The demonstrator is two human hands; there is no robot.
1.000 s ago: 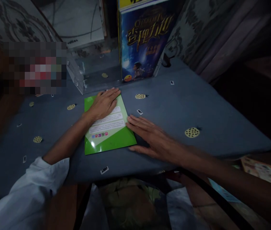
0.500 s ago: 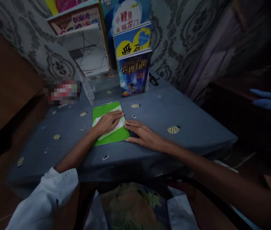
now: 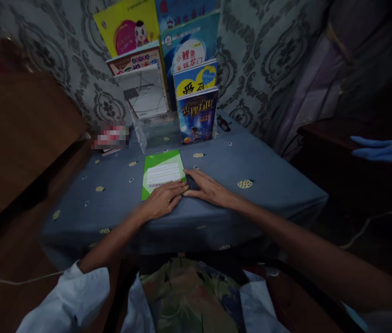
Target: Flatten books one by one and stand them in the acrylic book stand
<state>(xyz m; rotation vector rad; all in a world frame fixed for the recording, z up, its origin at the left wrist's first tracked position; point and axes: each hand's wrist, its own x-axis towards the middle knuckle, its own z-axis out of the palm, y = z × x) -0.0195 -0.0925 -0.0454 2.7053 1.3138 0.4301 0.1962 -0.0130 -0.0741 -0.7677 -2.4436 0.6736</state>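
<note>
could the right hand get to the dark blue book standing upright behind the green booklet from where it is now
Probably yes. The right hand lies flat on the tablecloth beside the green booklet, and only bare cloth shows between it and the dark blue book. It would need a forward stretch.

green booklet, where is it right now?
In the head view the green booklet lies flat on the blue tablecloth, centre-left, just in front of the clear book stand. The left hand covers its near edge; the right hand is at its right corner.

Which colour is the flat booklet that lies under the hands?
Bright green, with a paler panel of white text strips; the booklet shows best in the head view.
</note>
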